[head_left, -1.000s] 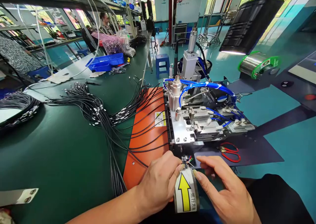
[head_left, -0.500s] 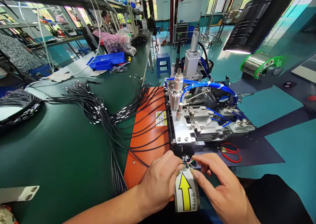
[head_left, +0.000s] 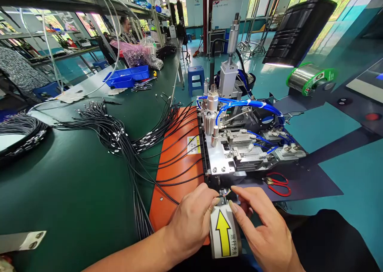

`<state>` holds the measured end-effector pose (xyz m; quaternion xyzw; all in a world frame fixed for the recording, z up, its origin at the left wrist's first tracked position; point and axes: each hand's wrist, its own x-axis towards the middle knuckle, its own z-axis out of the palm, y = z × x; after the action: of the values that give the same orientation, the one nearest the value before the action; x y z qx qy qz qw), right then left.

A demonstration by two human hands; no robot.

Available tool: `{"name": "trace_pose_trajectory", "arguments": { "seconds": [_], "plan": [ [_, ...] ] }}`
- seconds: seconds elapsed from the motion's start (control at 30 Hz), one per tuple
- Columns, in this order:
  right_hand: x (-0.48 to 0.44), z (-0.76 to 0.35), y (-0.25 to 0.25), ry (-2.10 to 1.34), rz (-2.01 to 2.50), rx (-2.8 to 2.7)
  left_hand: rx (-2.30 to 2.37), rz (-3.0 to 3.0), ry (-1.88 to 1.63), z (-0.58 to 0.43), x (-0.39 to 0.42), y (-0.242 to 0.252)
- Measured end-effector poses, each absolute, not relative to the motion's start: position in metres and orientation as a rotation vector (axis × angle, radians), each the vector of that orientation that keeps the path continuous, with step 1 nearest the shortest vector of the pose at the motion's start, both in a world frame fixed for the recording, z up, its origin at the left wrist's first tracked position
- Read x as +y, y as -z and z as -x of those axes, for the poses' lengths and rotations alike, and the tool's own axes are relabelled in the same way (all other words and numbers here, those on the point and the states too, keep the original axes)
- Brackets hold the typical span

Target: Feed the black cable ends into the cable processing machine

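Observation:
My left hand [head_left: 193,214] is closed in a pinch at the front of the machine [head_left: 239,144]. Thin coloured wires [head_left: 227,192] stick out just past its fingertips, from the end of a black cable [head_left: 169,194] that runs in behind the hand. To the right of those wires, my right hand [head_left: 263,228] has its thumb and index finger apart, with nothing visible between them. Below the fingertips lies a grey guide cover bearing a yellow arrow [head_left: 223,232]. Several other black cables lead across the orange panel [head_left: 167,164] into the machine's left side.
Bundled black cables [head_left: 131,160] lie on the green table [head_left: 89,192], with a coil [head_left: 26,136] at left. Red-handled cutters [head_left: 278,184] rest on the right plate. A solder spool [head_left: 311,78] and black lamp [head_left: 299,32] stand behind. A blue tray [head_left: 127,76] sits farther back.
The coloured wires now point more to the upper right and sit closer to the machine. My right thumb and index finger have moved slightly off them. The camera view has shifted a little.

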<state>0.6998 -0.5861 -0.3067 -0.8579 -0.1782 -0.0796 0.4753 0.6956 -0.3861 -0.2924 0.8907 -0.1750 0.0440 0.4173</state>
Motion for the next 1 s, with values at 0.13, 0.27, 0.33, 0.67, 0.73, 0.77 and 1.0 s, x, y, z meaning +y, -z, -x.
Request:
{"name": "trace_pose_trajectory", "arguments": {
  "seconds": [0.13,0.27,0.33,0.67,0.73,0.77,1.0],
  "plan": [
    [-0.583,-0.696,0.309,0.271,2.113,-0.517,-0.437,-2.218,-0.089,-0.696,-0.386,0.291],
    [-0.580,-0.691,0.312,0.376,2.141,-0.572,-0.433,-2.231,-0.063,-0.696,-0.387,0.290],
    [-0.578,-0.691,0.312,0.410,2.149,-0.605,-0.428,-2.241,-0.059,-0.696,-0.387,0.290],
    [-0.571,-0.706,0.296,0.232,1.968,-0.458,-0.442,-2.269,-0.045,-0.697,-0.387,0.288],
    [-0.566,-0.704,0.300,0.310,2.003,-0.558,-0.454,-2.279,-0.056,-0.697,-0.386,0.288],
    [-0.564,-0.703,0.302,0.344,2.027,-0.610,-0.464,-2.285,-0.067,-0.697,-0.386,0.289],
    [-0.571,-0.698,0.296,0.146,1.933,-0.454,-0.465,-2.277,-0.100,-0.698,-0.386,0.292]
  ]
}}
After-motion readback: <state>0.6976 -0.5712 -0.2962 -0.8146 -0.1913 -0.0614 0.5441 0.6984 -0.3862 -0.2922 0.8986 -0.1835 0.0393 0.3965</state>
